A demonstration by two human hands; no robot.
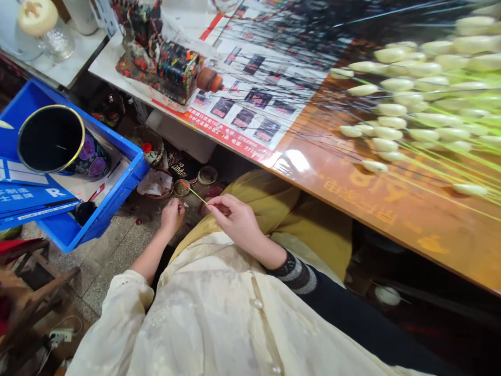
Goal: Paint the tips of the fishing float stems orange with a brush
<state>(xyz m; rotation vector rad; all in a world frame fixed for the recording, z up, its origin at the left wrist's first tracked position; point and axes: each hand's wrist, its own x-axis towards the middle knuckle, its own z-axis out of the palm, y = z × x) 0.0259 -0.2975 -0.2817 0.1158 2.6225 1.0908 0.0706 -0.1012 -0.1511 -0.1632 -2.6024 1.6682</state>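
Observation:
Between the thumb and fingers of my right hand (pixel 233 216) is a thin yellow-green stick (pixel 199 197). It slants up and left, and its reddish end lies over a small round jar (pixel 182 188). My left hand (pixel 172 218) is lower and to the left, its fingers curled closed. Whatever those fingers may hold is too small to make out. Both hands are above my lap, in front of the table edge. On the table at the right lie many pale, bud-shaped pieces (pixel 391 122) on thin stems, some of them bright yellow-green.
A paint-spattered motor (pixel 176 70) stands on the table (pixel 352 183). To the left is a blue crate (pixel 129 167) with a dark, gold-rimmed cup (pixel 84 138) and blue packages (pixel 31 193). Several small pots (pixel 207 175) sit below the table edge. A wooden stool (pixel 35 297) stands lower left.

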